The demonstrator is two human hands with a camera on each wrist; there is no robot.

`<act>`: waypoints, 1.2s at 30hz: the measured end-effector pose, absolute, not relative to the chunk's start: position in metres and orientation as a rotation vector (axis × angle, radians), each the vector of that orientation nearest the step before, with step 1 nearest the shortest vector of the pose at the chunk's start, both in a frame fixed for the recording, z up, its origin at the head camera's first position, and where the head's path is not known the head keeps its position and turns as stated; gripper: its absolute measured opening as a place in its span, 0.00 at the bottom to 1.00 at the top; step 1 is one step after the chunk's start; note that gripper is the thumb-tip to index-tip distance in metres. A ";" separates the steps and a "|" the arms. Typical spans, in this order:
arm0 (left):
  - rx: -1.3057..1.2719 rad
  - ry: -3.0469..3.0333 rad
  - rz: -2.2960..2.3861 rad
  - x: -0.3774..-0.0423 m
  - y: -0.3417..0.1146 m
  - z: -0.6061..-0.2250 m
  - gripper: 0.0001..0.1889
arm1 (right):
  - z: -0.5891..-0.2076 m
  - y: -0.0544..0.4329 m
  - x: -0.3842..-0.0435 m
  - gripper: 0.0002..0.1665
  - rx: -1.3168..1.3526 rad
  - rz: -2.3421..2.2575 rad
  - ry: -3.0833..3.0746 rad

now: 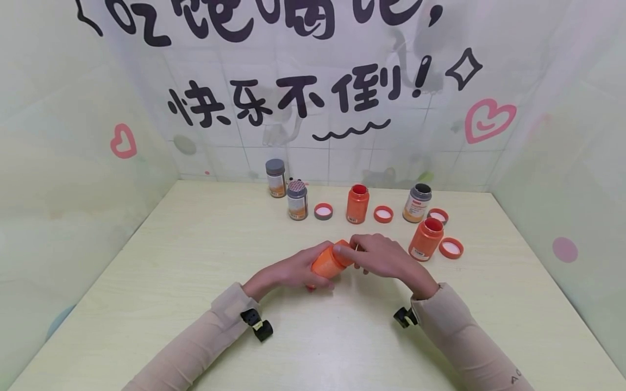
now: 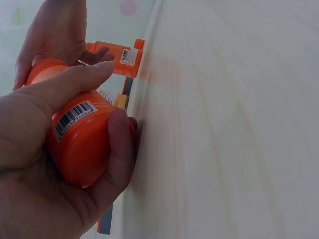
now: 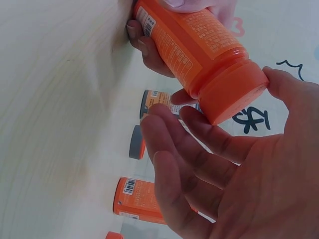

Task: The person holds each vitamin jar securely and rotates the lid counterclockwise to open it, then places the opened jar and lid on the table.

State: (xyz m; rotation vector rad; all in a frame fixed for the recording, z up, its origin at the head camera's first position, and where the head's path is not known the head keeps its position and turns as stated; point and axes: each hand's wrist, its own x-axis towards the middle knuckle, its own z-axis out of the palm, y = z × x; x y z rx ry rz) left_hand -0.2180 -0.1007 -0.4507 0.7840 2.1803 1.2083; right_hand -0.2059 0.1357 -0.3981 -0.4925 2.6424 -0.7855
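Observation:
My left hand [image 1: 299, 267] grips an orange plastic bottle [image 1: 326, 264] round its body, tilted above the table in the middle. A barcode label [image 2: 75, 119] shows near its base in the left wrist view. On the bottle's neck sits an orange screw cap [image 3: 232, 92]. The right hand [image 1: 380, 255] pinches this cap between thumb and index finger, while its other fingers curl loosely below. A small red piece [image 1: 310, 287] shows beneath the left hand, mostly hidden, so I cannot tell what it is.
Two grey bottles with lids, one behind [image 1: 276, 179] the other [image 1: 297, 202], stand back left. Two uncapped orange bottles [image 1: 358, 205] [image 1: 425, 240] and an uncapped grey bottle [image 1: 417, 205] stand farther right. Several loose caps [image 1: 383, 214] lie beside them. A printed cloth [image 1: 303, 152] hangs behind the table.

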 end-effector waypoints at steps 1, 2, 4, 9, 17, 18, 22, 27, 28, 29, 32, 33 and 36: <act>0.786 2.181 1.208 -0.218 -0.101 -0.451 0.34 | -0.398 0.136 -0.206 0.34 -0.486 -0.783 2.640; 0.788 2.182 1.209 -0.218 -0.101 -0.451 0.34 | -0.398 0.136 -0.206 0.34 -0.484 -0.784 2.636; 0.793 2.184 1.209 -0.217 -0.101 -0.450 0.34 | -0.398 0.136 -0.206 0.34 -0.483 -0.789 2.629; 0.793 2.182 1.208 -0.217 -0.100 -0.449 0.35 | -0.398 0.135 -0.206 0.31 -0.509 -0.805 2.617; 0.794 2.177 1.210 -0.219 -0.100 -0.451 0.32 | -0.399 0.135 -0.206 0.28 -0.558 -0.834 2.602; 0.795 2.179 1.209 -0.219 -0.101 -0.452 0.32 | -0.398 0.135 -0.206 0.28 -0.562 -0.838 2.599; 0.800 2.182 1.210 -0.219 -0.100 -0.452 0.32 | -0.398 0.135 -0.205 0.28 -0.574 -0.836 2.593; 0.792 2.183 1.209 -0.219 -0.100 -0.452 0.31 | -0.397 0.135 -0.204 0.28 -0.560 -0.816 2.605; 0.793 2.182 1.210 -0.218 -0.100 -0.452 0.31 | -0.396 0.135 -0.204 0.28 -0.561 -0.813 2.605; 0.796 2.183 1.210 -0.218 -0.100 -0.451 0.31 | -0.396 0.135 -0.204 0.28 -0.566 -0.813 2.604; 0.799 2.186 1.210 -0.218 -0.101 -0.451 0.31 | -0.395 0.134 -0.203 0.29 -0.589 -0.821 2.596; 0.800 2.185 1.212 -0.218 -0.101 -0.450 0.31 | -0.394 0.133 -0.203 0.30 -0.597 -0.828 2.591; 0.801 2.177 1.221 -0.217 -0.101 -0.450 0.31 | -0.394 0.132 -0.202 0.32 -0.607 -0.854 2.582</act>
